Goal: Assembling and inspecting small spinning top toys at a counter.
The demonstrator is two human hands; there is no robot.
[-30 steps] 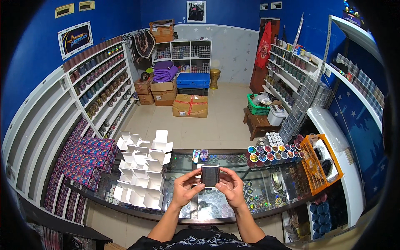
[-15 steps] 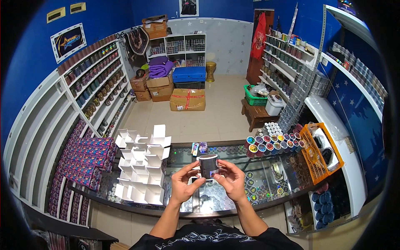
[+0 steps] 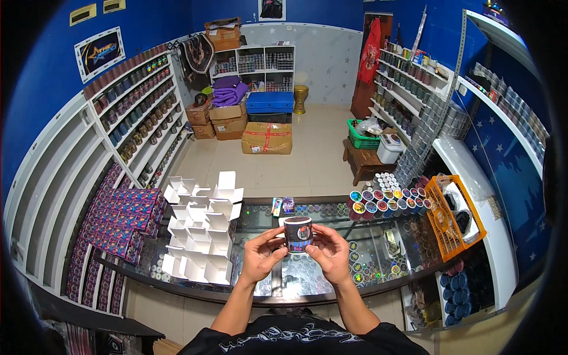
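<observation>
White boxes [image 3: 203, 241] left of cylinder [image 3: 298, 235], perhaps tin.

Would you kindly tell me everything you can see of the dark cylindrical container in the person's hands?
The container is short and round, mostly black, with a pale top rim and a multicoloured printed design on its side. It looks smooth; its material and whether a lid covers it are unclear. It is roughly upright, held between the left hand and right hand, seen against the glass-topped counter.
</observation>
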